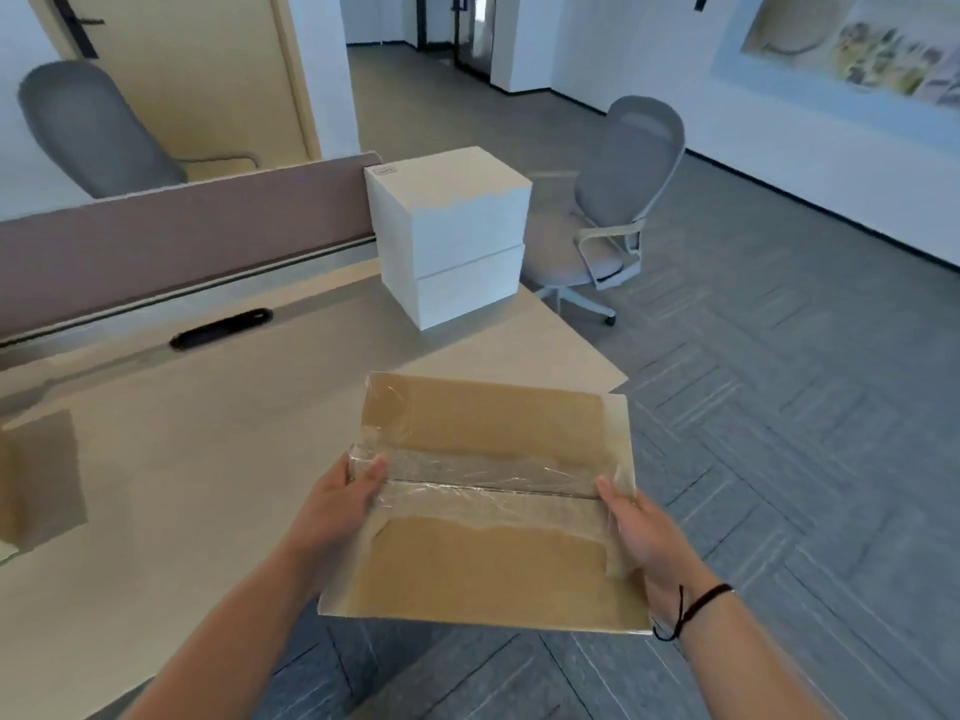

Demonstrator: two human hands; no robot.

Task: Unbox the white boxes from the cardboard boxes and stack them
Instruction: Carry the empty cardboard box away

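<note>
A brown cardboard box (493,563), sealed along its middle seam with clear tape, is held in the air over the desk's near right corner. My left hand (337,506) grips its left edge, thumb on top at the tape. My right hand (639,532) grips its right edge, thumb on top as well. Farther back on the desk (208,459) stands a stack of white boxes (449,236), one on top of another, by the divider's end.
A brown divider panel (182,236) runs along the desk's far edge, with a black cable slot (221,328) in front of it. Another cardboard box (36,480) sits at the left edge. One grey chair (618,200) stands right of the desk, another (88,127) behind the divider.
</note>
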